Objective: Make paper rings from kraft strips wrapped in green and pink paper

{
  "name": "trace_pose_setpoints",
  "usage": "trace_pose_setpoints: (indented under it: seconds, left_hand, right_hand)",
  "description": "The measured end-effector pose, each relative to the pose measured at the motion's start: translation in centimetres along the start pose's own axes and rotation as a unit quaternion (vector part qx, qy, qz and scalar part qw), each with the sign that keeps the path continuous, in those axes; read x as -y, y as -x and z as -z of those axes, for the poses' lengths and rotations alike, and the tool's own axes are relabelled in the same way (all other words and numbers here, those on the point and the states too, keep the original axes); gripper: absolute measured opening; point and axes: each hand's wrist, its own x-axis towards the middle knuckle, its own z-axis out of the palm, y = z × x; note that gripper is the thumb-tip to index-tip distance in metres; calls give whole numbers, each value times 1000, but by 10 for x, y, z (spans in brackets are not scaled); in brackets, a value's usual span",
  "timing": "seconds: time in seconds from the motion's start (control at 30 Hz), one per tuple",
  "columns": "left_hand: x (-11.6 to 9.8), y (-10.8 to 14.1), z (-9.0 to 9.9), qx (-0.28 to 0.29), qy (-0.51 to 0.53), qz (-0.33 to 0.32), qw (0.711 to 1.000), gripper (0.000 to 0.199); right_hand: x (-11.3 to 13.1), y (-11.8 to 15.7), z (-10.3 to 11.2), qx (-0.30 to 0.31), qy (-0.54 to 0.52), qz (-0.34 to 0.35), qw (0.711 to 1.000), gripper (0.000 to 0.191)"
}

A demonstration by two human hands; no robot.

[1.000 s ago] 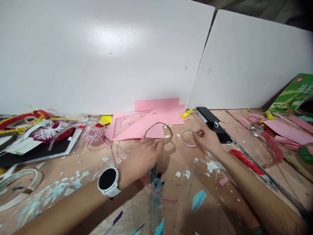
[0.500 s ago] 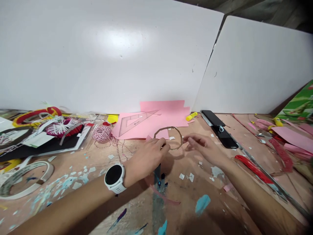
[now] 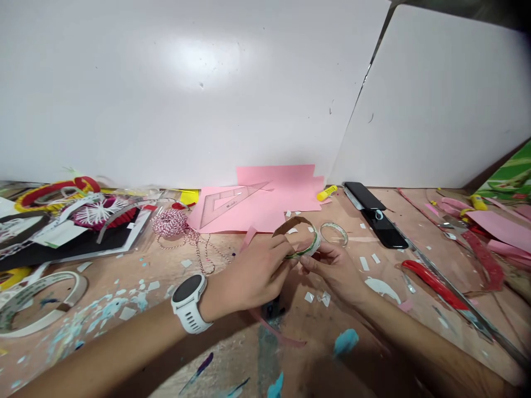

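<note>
A brown cardboard ring [image 3: 295,221] with a green and white edge is tilted between my two hands, just above the table. My left hand [image 3: 255,271], with a white watch on its wrist, grips the ring's near left side. At the near right side, the fingers of my right hand [image 3: 338,272] pinch its edge; the fingertips partly hide it. Right behind my right hand, a small tape roll [image 3: 346,239] lies on the table. Pink paper sheets [image 3: 290,190] with a clear set square [image 3: 232,202] on top lie beyond the hands.
Red-and-white twine [image 3: 171,222] and a large white tape roll [image 3: 81,287] lie left. A yellow glue stick [image 3: 327,193], a black phone [image 3: 384,229], a red cutter [image 3: 433,283] and a long metal ruler [image 3: 440,276] lie right. A white board [image 3: 166,110] stands behind.
The ring has turned from near upright to tilted, showing its inner brown wall. My right hand has closed on its right side. The small tape roll has come into view behind my right hand.
</note>
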Motion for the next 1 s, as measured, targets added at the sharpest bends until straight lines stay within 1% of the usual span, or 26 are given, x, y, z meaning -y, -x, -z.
trace_pose_setpoints:
  seconds: [0.1,0.23,0.33,0.43,0.53,0.7,0.83,0.93,1.0]
  left_hand:
    - [-5,0,3,2,88,21,996,13]
    - [-7,-1,3,-1,135,27,991,15]
    - [-7,-2,4,-12,167,15,986,16]
    - [-7,-3,6,-15,171,22,985,19]
    - [-8,-3,8,0,163,28,986,21]
    - [-11,-3,6,-1,147,25,989,24]
    - [-12,-3,6,8,155,32,987,27]
    - [-13,-3,8,15,158,41,987,22]
    - [-13,-3,9,15,158,26,987,20]
  right_hand:
    - [3,5,-4,-21,-11,2,1000,19]
    - [5,10,-10,-50,-37,-5,998,15]
    - [8,11,-12,-45,-61,-20,997,19]
    - [12,10,-11,-39,-88,-32,995,20]
    - [14,11,-11,-45,-104,-38,993,17]
    - [14,12,-11,-46,-118,-44,991,20]
    - [12,12,-12,-53,-115,-30,991,23]
    - [12,14,-16,-68,-103,-11,992,24]
    - [14,16,-18,-77,-98,0,992,23]
